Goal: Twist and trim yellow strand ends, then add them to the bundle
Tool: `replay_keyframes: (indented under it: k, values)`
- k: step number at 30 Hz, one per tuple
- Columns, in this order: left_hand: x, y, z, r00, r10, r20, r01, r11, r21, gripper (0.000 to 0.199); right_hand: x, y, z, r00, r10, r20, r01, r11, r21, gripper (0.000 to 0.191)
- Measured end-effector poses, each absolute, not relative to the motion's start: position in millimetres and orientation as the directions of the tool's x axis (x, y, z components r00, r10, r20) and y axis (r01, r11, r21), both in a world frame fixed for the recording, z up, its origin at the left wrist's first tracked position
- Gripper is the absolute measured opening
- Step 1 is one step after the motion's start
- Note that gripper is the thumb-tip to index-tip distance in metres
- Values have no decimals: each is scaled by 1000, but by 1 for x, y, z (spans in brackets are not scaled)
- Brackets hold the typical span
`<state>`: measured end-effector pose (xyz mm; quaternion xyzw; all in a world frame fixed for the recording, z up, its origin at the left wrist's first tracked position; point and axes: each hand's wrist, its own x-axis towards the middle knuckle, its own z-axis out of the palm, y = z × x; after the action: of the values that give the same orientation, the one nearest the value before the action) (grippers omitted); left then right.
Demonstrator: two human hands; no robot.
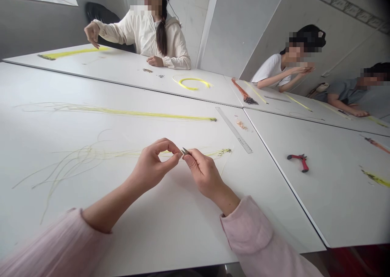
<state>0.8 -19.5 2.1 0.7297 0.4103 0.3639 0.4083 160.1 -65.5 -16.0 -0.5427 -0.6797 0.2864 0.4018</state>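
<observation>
- One small pointed metal tool [185, 151] is in the right hand [205, 173], whose thumb and fingers are clamped on it, above the table.
- The left hand [155, 163] has thumb and forefinger together, just beside the tool tips; what is between them is too small to tell.
- Two bundles of yellow strands lie here: the near bundle [224, 151] behind the hands, the far bundle [137, 114] beyond it.
- To the right there are one ruler [234, 130], one group of beige pieces [242, 125], and one pair of red-handled pliers [304, 163], well apart.
- The tabletop [170, 236] is white and smooth, with dark seams.
- Across it are one yellow coil [195, 80], one orange bundle [242, 91] and three seated people [146, 33].
- The room has pale grey walls [243, 29].
</observation>
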Motion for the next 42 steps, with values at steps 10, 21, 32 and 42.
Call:
replay_keyframes:
  k: [10,21,32,42]
  values:
    - [3,-21,-1,362,887,287,333,-411,848,9,151,-69,-16,-91,967,237,498,250,-830,20]
    - [2,-21,0,368,894,255,312,-377,872,12,151,-65,-22,8,980,199,391,180,-903,27]
    - [6,-24,-1,446,893,-53,21,48,999,21,147,-64,-19,95,996,0,-181,17,-983,22]
    - [4,-22,-3,471,879,-70,35,61,998,22,154,-65,-12,67,997,33,54,29,-998,24]
